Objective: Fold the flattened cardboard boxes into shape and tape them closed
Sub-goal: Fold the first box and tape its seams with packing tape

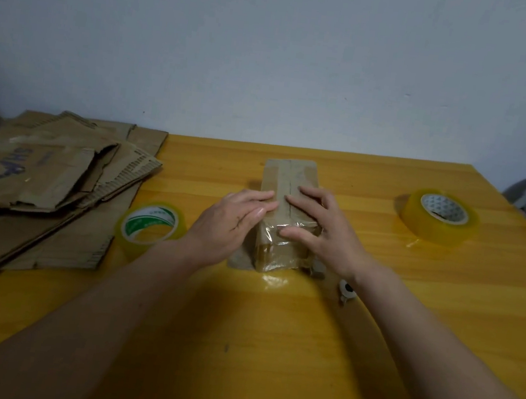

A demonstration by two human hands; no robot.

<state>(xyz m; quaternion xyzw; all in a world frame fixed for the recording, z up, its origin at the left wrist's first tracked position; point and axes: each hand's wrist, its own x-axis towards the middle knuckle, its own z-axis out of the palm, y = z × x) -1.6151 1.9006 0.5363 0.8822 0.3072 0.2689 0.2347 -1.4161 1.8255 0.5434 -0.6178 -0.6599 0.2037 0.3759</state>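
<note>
One small cardboard box (289, 202) stands folded into shape at the middle of the yellow worktop (371, 328), with clear tape running along its top seam and down over its near end. Both hands lie on it with fingers straight, grasping nothing: the left hand (232, 220) presses the top from the box's left side, and the right hand (321, 226) rests across the top with its thumb on the taped near end. This box looks close to finished, with only smoothing of the tape left. Well to the left of the box lies a stack of flattened boxes (41, 185), not yet folded, so most of the work remains. A green-cored tape roll (149, 226) sits just left of the box; a larger tape roll (440, 216) lies to its right.
</note>
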